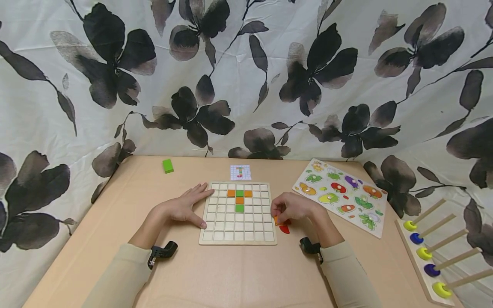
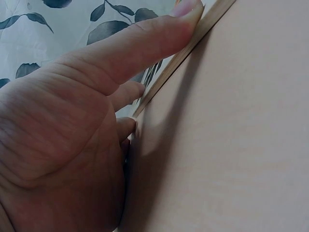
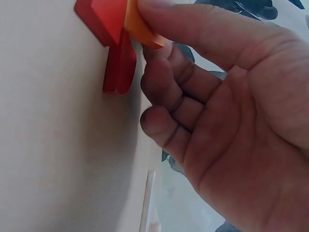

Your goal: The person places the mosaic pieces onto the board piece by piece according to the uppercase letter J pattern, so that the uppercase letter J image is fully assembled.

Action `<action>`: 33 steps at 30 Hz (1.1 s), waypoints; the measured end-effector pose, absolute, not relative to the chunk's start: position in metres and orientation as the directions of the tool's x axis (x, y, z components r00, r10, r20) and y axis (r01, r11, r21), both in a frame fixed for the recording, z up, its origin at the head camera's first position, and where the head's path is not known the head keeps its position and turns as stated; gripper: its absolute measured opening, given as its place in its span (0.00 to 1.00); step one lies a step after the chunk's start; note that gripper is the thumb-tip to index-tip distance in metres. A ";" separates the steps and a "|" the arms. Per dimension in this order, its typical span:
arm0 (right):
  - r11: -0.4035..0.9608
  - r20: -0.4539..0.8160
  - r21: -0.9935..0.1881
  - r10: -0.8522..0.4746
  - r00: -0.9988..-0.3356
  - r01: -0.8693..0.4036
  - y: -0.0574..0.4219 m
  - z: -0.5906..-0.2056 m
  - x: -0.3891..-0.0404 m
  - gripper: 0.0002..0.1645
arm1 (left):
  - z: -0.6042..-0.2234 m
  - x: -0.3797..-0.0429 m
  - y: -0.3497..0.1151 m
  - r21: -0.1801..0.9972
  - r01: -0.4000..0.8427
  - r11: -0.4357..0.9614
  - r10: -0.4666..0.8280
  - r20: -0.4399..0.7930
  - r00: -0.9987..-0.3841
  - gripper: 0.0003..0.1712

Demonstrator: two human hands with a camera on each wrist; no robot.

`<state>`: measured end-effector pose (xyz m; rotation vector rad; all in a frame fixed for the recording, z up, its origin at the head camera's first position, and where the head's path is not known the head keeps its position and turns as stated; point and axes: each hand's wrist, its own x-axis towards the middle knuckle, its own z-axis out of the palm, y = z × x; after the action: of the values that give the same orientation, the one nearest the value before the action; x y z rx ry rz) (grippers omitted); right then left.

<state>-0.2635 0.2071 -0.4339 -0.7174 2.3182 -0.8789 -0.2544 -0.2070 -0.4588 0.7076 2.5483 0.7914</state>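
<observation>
Head view: At the frame's centre, a grid board [image 1: 219, 226] is shown with 3 orange and 2 green tiles [image 1: 239, 208] set in its upper cells. The left hand [image 1: 184, 207] is spread, its thumb and fingertips laid against the board's left edge; nothing is grasped. Just right of the board, an orange piece [image 1: 281, 221] is pinched in the right hand [image 1: 294, 206], with red pieces [image 1: 284, 229] near it.

Left wrist view: The thumb is extended to the board's edge, across the upper centre; slight pressure there should suffice for steadying.

Right wrist view: At the top, the orange piece is held under the thumb, the other fingers being loosely curled. Whether the red pieces are touched by it cannot be determined. The piece is judged light, stiff and hardly fragile; its smooth faces may slip slightly, so opposite side edges are best gripped.
</observation>
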 end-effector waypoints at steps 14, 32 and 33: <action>0.617 -0.163 -0.731 -0.573 -0.803 -0.291 0.209 -0.430 -0.266 0.04 | -0.458 -0.257 -0.207 0.598 0.369 0.711 0.575 -0.194 -0.795 0.70; 0.527 -0.023 -0.795 -0.522 -0.853 -0.301 0.193 -0.432 -0.268 0.12 | -0.458 -0.257 -0.208 0.606 0.366 0.706 0.577 -0.193 -0.794 0.70; 0.519 -0.021 -0.802 -0.521 -0.853 -0.297 0.190 -0.432 -0.268 0.12 | -0.458 -0.257 -0.208 0.607 0.365 0.706 0.576 -0.192 -0.794 0.70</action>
<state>-0.2678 0.1903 -0.4323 -0.6897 2.5022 -1.2469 -0.2571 -0.2075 -0.4577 0.7329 2.5453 0.7925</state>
